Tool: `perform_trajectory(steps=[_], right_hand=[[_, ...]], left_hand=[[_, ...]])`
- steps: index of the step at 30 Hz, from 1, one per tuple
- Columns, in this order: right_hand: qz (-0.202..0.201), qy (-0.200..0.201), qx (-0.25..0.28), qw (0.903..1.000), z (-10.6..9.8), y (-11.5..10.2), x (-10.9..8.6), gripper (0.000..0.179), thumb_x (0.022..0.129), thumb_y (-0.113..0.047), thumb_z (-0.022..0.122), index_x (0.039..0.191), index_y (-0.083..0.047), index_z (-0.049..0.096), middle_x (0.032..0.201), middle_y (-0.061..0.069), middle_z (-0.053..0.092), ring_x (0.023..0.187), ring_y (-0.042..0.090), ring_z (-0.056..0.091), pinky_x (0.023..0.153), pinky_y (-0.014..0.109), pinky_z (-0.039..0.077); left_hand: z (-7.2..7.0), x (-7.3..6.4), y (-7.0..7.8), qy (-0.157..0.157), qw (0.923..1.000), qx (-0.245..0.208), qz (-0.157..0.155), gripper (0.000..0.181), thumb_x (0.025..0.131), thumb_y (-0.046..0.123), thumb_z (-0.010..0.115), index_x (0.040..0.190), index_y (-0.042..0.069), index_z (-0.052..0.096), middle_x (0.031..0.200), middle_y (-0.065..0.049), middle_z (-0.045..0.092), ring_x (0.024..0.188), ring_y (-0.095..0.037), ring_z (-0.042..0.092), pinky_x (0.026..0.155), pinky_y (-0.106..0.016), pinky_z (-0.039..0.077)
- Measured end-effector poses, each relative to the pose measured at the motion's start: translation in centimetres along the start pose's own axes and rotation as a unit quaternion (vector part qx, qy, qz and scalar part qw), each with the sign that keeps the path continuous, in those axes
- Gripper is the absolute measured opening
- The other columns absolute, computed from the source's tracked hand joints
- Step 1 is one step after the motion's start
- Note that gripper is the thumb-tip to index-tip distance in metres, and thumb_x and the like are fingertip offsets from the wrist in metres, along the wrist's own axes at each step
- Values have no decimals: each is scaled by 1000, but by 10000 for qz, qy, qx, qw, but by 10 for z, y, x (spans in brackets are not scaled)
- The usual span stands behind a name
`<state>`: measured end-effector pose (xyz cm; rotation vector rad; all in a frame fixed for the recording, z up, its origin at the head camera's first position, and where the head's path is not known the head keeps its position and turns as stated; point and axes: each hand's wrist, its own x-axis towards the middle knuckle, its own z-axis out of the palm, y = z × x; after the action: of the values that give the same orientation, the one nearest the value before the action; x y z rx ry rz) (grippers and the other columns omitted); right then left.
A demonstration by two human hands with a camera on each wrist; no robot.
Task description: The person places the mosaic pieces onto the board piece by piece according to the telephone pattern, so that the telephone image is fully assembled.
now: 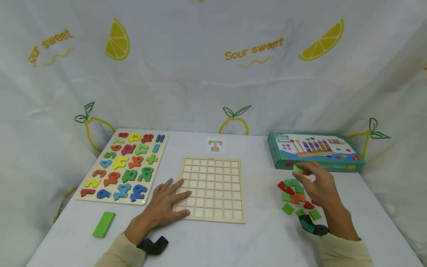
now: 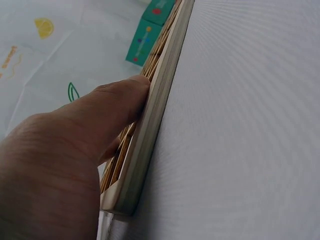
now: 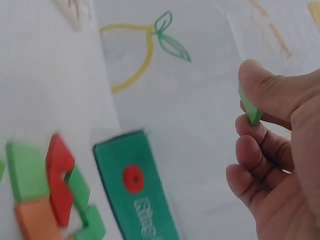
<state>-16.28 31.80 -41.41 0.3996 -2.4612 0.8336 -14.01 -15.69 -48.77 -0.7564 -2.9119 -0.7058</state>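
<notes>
My right hand (image 1: 318, 183) pinches a small green square tile (image 1: 297, 169) between thumb and fingers, raised over a loose group of tiles. In the right wrist view the held green tile (image 3: 251, 106) shows edge-on. Below that hand lie several green tiles (image 1: 288, 208), red pieces (image 1: 308, 205) and orange tiles (image 1: 294, 199). My left hand (image 1: 163, 205) rests with spread fingers on the left side of a wooden grid board (image 1: 210, 220), whose cells hold no tiles. The left wrist view shows the thumb (image 2: 117, 100) lying on the board's rim (image 2: 155, 115).
A number puzzle board (image 1: 146, 193) lies at the left, with a green block (image 1: 104, 224) in front of it. Behind the grid stands a small pattern card (image 1: 215, 146). A green game box (image 1: 317, 152) sits at the back right, just behind the loose tiles.
</notes>
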Motion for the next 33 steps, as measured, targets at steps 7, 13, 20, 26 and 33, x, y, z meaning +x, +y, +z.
perform_trajectory(steps=[7,13,20,26,33], right_hand=[[-254,5,286,9993,12,-31,16,34,77,8,77,108,1,68,97,7,58,89,20,51,82,10,37],[-429,-39,556,9975,33,-50,27,32,77,3,79,108,-2,70,95,5,59,85,22,54,79,18,44],[-403,-127,986,9942,60,-71,34,30,79,-1,79,108,-3,70,99,5,61,93,22,55,79,35,47],[-571,-111,1340,9893,84,-80,40,29,79,-2,79,107,-2,71,97,5,61,92,21,57,78,41,46],[-436,-338,1601,9856,112,-83,40,27,82,-7,77,107,-2,70,98,5,62,93,22,57,79,47,47]], left_hand=[[-1,0,2,-26,10000,23,-8,64,80,63,64,132,26,63,152,-7,36,140,-41,20,104,-63,15],[-2,0,2,-8,10000,2,-16,64,80,63,65,132,26,63,152,-7,36,140,-41,19,104,-63,14],[0,2,1,61,10000,-36,64,63,80,62,65,132,26,63,152,-6,36,140,-41,20,104,-63,14],[0,2,2,75,9999,-84,81,62,80,61,66,131,26,63,151,-7,37,140,-41,20,103,-63,14],[-1,1,1,36,10000,-60,27,63,80,63,65,131,26,63,152,-6,36,140,-41,20,104,-63,14]])
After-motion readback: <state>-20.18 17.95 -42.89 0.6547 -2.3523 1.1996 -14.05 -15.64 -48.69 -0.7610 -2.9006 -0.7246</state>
